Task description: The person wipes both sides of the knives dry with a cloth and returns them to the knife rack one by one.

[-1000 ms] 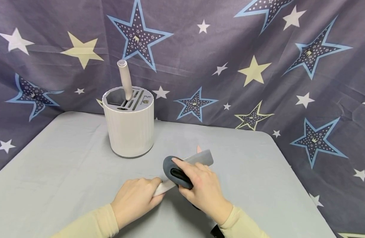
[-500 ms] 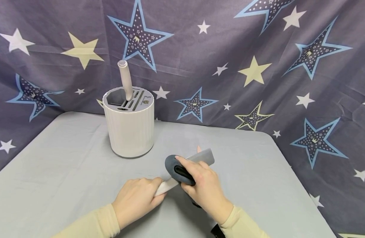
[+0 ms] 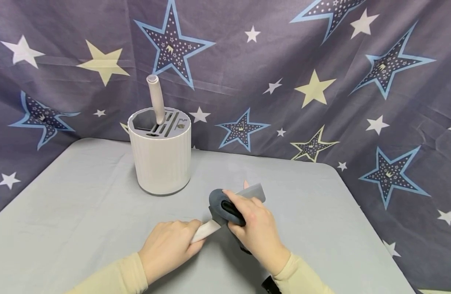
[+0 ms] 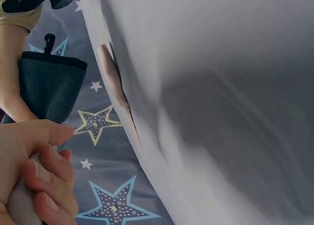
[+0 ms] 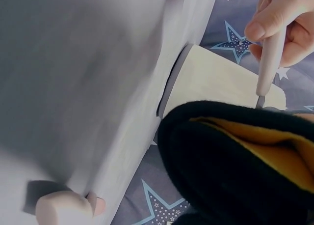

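Note:
My left hand point(image 3: 172, 245) grips the white handle point(image 3: 205, 231) of a broad-bladed kitchen knife point(image 3: 257, 192), held tilted above the table. My right hand point(image 3: 260, 232) pinches a dark blue-grey fleece cloth point(image 3: 219, 202) folded over the middle of the blade. Bare metal shows between cloth and handle and at the square far end. A black hanging loop point(image 4: 49, 43) tops the cloth in the left wrist view; its yellow inner side point(image 5: 274, 149) shows in the right wrist view. Much of the blade is hidden by the cloth and right hand.
A white ribbed knife block point(image 3: 161, 163) stands back left, one pale-handled utensil point(image 3: 157, 100) upright in it. Beyond the blade lies a pinkish, slender item point(image 4: 113, 75), mostly hidden in the head view. A starry curtain point(image 3: 277, 53) hangs behind the grey-covered table point(image 3: 313, 204).
My right hand has slid the cloth along the blade, away from the handle and to the right, baring metal near the handle. My left hand has stayed nearly still.

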Demonstrator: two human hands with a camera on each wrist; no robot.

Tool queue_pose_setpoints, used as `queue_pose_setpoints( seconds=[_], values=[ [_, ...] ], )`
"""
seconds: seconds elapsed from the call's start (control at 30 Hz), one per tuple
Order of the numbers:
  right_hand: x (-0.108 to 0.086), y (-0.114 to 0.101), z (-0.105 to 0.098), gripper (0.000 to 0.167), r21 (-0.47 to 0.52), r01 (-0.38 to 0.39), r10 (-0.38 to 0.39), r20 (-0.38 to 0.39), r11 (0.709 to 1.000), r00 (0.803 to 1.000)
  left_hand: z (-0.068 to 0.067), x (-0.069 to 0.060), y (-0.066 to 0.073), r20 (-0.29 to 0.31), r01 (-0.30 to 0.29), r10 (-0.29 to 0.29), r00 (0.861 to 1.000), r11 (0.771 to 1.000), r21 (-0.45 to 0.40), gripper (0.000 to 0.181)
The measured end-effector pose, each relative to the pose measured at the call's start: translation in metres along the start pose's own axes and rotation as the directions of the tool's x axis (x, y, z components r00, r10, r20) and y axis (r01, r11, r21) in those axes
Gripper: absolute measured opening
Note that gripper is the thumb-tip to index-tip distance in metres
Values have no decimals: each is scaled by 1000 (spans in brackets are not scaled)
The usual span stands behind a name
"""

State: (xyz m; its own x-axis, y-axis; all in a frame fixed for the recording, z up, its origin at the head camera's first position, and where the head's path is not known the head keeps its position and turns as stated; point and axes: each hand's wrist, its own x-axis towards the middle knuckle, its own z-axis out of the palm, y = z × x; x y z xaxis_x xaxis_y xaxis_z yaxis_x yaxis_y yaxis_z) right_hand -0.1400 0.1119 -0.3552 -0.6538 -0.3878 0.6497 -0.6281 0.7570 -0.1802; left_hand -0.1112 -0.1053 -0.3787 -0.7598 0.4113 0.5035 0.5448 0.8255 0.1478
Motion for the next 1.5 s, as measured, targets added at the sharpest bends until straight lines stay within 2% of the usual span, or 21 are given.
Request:
queue_pose_setpoints(
  seconds=[0.33, 0.83, 1.5],
  values=[
    [0, 3, -2, 78, -12, -15, 15, -7, 1000, 1000, 1, -1, -1, -37, -13, 14, 999, 1000, 22, 25],
    [1, 9, -5, 76, -22, -17, 16, -25, 1000, 1000, 0, -2, -2, -44, -14, 15, 999, 1000, 17, 20],
    [-1, 16, -6, 74, -46, -60, 59, -34, 997, 998, 1, -4, -3, -53, -16, 17, 998, 1000, 22, 19]
  ],
)
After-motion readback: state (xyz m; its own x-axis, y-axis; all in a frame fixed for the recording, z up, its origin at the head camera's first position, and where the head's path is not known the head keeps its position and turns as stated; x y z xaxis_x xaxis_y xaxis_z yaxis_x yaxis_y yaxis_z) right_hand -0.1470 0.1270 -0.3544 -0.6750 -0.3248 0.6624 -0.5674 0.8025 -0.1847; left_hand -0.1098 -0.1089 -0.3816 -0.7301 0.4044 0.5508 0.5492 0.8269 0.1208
